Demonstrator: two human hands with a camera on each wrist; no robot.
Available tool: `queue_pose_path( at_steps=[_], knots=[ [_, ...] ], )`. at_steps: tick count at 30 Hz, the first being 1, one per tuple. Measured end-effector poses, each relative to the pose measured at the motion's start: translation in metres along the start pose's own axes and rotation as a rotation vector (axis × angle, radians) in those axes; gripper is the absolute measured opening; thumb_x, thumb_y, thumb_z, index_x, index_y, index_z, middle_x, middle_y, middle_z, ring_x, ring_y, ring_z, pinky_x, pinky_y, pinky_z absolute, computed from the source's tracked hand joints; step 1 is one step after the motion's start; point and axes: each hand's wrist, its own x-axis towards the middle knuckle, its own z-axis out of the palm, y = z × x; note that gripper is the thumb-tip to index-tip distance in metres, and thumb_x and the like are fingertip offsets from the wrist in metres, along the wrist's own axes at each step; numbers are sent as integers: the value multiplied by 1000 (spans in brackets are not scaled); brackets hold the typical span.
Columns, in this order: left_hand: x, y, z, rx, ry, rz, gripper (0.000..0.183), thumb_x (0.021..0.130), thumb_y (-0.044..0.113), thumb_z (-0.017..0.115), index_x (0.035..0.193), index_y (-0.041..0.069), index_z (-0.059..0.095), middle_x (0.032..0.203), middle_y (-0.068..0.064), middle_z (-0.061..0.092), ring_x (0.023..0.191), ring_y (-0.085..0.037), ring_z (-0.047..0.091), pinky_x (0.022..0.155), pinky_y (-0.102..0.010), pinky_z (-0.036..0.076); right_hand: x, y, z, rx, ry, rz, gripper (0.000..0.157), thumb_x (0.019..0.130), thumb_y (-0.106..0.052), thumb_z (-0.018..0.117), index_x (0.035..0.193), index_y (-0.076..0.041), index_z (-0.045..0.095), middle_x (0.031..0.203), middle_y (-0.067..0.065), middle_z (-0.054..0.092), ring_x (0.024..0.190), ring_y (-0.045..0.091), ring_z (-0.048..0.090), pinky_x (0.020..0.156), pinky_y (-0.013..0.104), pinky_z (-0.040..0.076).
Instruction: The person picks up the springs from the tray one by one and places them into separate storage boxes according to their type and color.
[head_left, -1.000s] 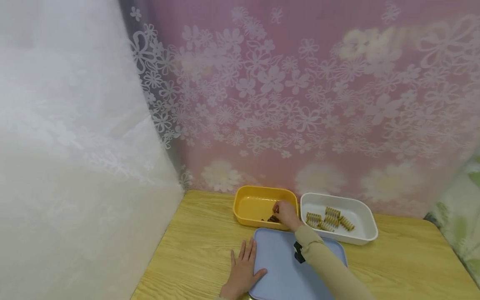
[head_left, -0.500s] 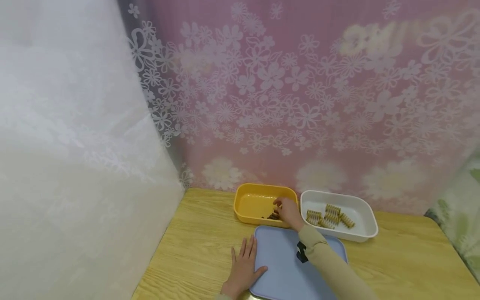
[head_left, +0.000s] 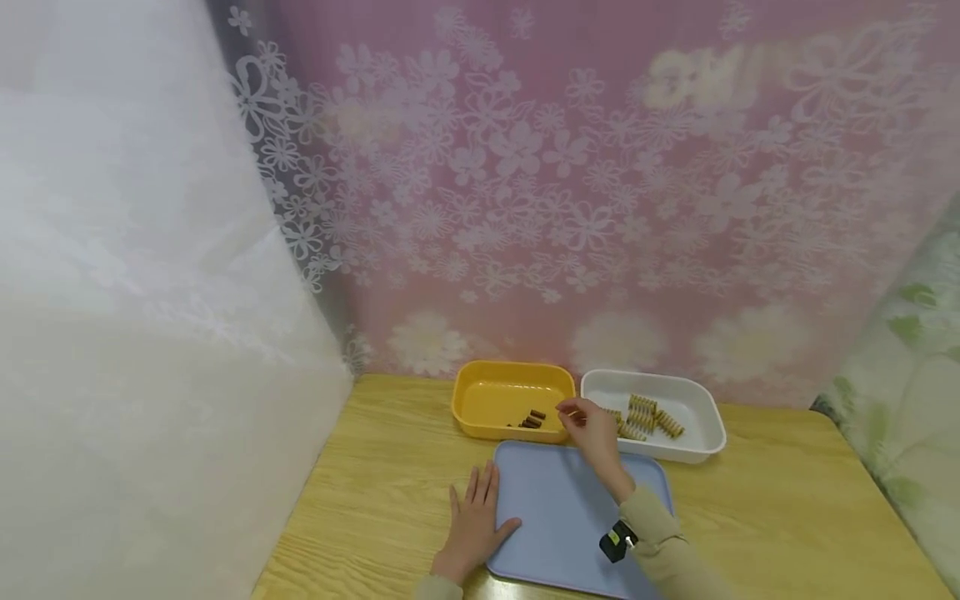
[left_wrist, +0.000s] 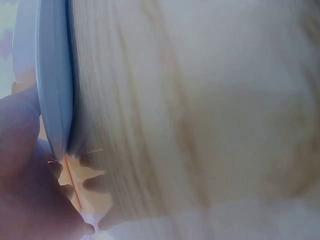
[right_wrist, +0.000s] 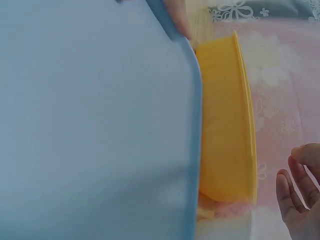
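Note:
My left hand lies with straight fingers along the left edge of the blue tray, thumb over its rim. In the left wrist view its fingers are beside the tray's edge. My right hand hovers between the yellow bin and the white bin, fingers loosely bent. In the right wrist view the right hand has a gap between thumb and fingers, and nothing shows between them. Several small dark brown coil-like pieces lie in the yellow bin. Gold-coloured coil springs lie in the white bin, partly hidden by the right hand.
The bins stand side by side at the back of the wooden table, against a pink flowered curtain. A white sheet hangs at the left. The right forearm crosses the tray.
My right hand has left the yellow bin, moving right toward the white bin, and the brown pieces show more fully. The left hand stays by the tray. The head view has shifted slightly.

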Motion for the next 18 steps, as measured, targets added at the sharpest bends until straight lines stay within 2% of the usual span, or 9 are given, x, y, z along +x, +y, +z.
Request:
queue_pose_path(
  at_steps=[3, 6, 10, 18],
  knots=[
    [5, -2, -3, 1, 2, -7, 90, 92, 49, 69, 155, -4, 32, 162, -21, 32, 146, -47, 31, 104, -81, 21, -13, -1, -4, 28, 1, 31, 10, 86, -1, 78, 96, -4, 76, 88, 8, 74, 75, 22, 69, 66, 26, 56],
    [9, -2, -7, -14, -26, -19, 90, 92, 47, 70, 155, -5, 32, 162, -22, 31, 147, -47, 29, 106, -81, 18, -25, 1, -7, 35, 14, 46, 13, 84, 3, 79, 95, -4, 76, 88, 8, 74, 75, 22, 69, 65, 24, 56],
    [15, -2, -11, -2, -56, -36, 89, 93, 46, 69, 156, -5, 32, 163, -22, 30, 148, -46, 28, 108, -80, 18, -38, 3, -11, 16, 45, 27, 15, 82, 4, 80, 94, -3, 76, 85, 8, 75, 72, 22, 70, 64, 25, 57],
    [24, -4, -13, -11, 17, -10, 89, 92, 44, 73, 153, -8, 34, 158, -26, 35, 145, -49, 31, 105, -81, 20, -55, 6, -18, 13, 73, 59, 14, 82, 5, 80, 93, -4, 76, 88, 9, 76, 72, 21, 71, 64, 26, 58]
  ],
)
